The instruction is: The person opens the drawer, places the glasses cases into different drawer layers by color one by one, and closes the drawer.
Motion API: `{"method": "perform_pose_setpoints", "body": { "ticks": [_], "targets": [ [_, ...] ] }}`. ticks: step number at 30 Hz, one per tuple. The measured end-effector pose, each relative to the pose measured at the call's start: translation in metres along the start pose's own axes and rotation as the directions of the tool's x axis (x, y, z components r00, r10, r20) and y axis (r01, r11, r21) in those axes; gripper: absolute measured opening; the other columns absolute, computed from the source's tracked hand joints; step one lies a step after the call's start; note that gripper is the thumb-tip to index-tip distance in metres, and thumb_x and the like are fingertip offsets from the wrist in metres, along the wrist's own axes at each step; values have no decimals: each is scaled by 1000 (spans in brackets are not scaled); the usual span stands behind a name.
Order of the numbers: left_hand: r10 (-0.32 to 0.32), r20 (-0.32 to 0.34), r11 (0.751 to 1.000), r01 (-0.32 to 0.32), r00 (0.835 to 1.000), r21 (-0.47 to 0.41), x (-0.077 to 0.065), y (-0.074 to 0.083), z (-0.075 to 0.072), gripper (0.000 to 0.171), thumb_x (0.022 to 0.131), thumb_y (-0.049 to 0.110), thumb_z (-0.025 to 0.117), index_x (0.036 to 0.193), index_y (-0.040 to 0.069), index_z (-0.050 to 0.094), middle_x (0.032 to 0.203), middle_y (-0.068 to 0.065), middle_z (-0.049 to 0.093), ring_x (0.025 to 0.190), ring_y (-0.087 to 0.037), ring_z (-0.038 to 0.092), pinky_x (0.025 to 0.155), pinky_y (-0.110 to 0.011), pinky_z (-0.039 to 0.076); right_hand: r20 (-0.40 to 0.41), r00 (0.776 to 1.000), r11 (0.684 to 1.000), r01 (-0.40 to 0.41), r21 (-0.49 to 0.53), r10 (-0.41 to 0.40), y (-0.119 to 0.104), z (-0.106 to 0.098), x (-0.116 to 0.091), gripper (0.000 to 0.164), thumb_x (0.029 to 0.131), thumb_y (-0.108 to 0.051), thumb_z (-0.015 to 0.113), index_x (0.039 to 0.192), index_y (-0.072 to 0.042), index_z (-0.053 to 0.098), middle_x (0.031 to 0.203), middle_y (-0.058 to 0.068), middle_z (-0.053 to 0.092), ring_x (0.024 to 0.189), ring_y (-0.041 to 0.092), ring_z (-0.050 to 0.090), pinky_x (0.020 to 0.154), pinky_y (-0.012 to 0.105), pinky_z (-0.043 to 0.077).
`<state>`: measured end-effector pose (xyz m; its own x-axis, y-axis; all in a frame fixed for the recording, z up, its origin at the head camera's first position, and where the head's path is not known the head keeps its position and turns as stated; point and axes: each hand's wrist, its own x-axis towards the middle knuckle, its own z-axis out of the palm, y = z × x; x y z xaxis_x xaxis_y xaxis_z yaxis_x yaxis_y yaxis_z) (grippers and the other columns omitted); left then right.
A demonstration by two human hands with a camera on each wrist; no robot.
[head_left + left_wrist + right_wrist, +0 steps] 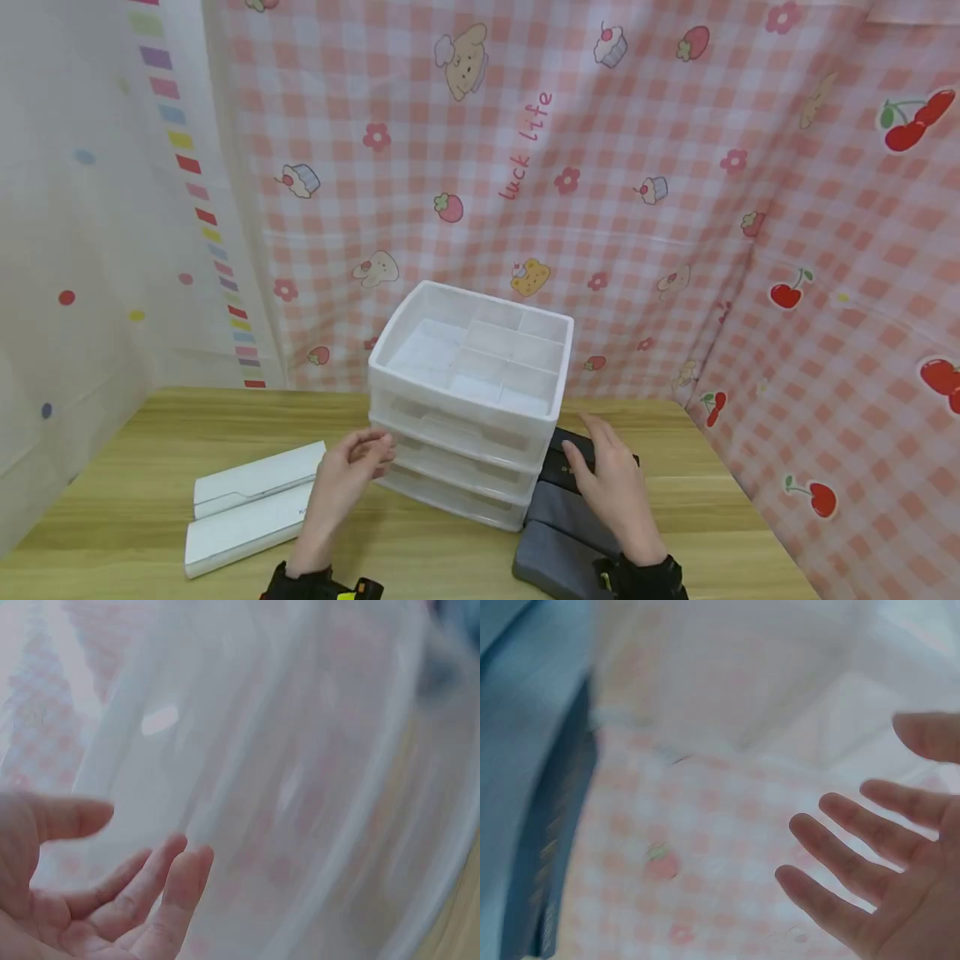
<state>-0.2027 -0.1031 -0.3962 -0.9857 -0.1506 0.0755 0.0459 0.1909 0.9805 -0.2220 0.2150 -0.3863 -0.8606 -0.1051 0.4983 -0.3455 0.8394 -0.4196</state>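
Organizer (465, 423) stands on the tabletop (427, 554) between the loosely curved left hand (347, 475) and the widely spread right hand (613, 483), both empty, so an uneven push could tip it, or a rightward slip could knock the black case (556, 472) beside it.

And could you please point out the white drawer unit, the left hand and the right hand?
White drawer unit (467, 427), head view: upper front face.
Left hand (348, 472), head view: middle of the hand.
Right hand (617, 483), head view: back of the hand.
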Motion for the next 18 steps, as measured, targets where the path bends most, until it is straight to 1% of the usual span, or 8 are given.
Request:
{"method": "perform_pose_setpoints", "body": {
  "ticks": [1, 3, 5, 7, 10, 14, 16, 18],
  "targets": [
    [-35, 29, 995, 38, 999, -90, -1, 2, 6, 34, 97, 18, 54, 123, -5, 55, 114, -21, 66, 95, -21, 68, 80, -27, 56, -36, 999, 999, 17, 32, -16, -4, -3, 2, 46, 93, -21, 61, 134, -4, 50, 128, 19, 58, 113, 36, 58, 87, 51, 50],
    [-84, 95, 962, 106, 992, -251, -3, 3, 17, 35, 98, 17, 51, 123, -6, 54, 114, -20, 66, 94, -17, 68, 79, -24, 56, -95, 994, 994, 55, 94, -46, -13, -9, 10, 43, 92, -17, 62, 131, -2, 52, 124, 19, 60, 108, 35, 61, 84, 50, 52],
    [-93, 165, 919, 149, 982, -365, -5, 3, 28, 38, 99, 18, 48, 126, -9, 50, 118, -21, 64, 97, -16, 67, 81, -22, 55, -130, 990, 988, 75, 136, -57, -22, -15, 19, 42, 93, -16, 60, 131, -1, 52, 123, 19, 61, 105, 34, 62, 81, 49, 53],
    [-80, 231, 871, 181, 970, -457, -7, 3, 36, 43, 100, 18, 46, 131, -10, 43, 125, -23, 59, 103, -16, 65, 86, -22, 53, -129, 991, 984, 65, 168, -43, -30, -21, 30, 44, 94, -17, 60, 132, 0, 50, 122, 19, 60, 102, 33, 64, 79, 47, 55],
    [-26, 310, 801, 206, 950, -562, -10, 4, 46, 52, 100, 18, 44, 140, -11, 29, 138, -28, 48, 113, -16, 61, 94, -21, 49, -63, 998, 981, 12, 192, 1, -43, -32, 51, 49, 95, -22, 58, 136, 1, 45, 114, 18, 59, 95, 31, 63, 75, 41, 55],
    [67, 364, 734, 201, 929, -649, -13, 6, 55, 61, 100, 19, 43, 145, -11, 15, 148, -31, 31, 122, -17, 54, 101, -23, 44, 85, 994, 982, -79, 171, 65, -54, -39, 77, 55, 93, -25, 60, 138, -1, 41, 100, 16, 55, 83, 25, 57, 65, 31, 48],
    [102, 381, 703, 205, 919, -681, -15, 7, 59, 62, 101, 18, 41, 146, -11, 10, 150, -32, 26, 125, -18, 52, 104, -24, 42, 163, 983, 979, -109, 173, 81, -57, -41, 84, 57, 92, -24, 60, 140, -3, 38, 106, 17, 57, 88, 26, 59, 68, 32, 51],
    [119, 392, 674, 215, 912, -707, -17, 8, 61, 62, 101, 17, 40, 147, -10, 7, 151, -31, 23, 125, -17, 51, 106, -25, 41, 214, 974, 976, -113, 184, 73, -57, -40, 89, 62, 91, -21, 61, 144, -5, 33, 117, 20, 60, 96, 29, 63, 75, 39, 56]
  ]
}}
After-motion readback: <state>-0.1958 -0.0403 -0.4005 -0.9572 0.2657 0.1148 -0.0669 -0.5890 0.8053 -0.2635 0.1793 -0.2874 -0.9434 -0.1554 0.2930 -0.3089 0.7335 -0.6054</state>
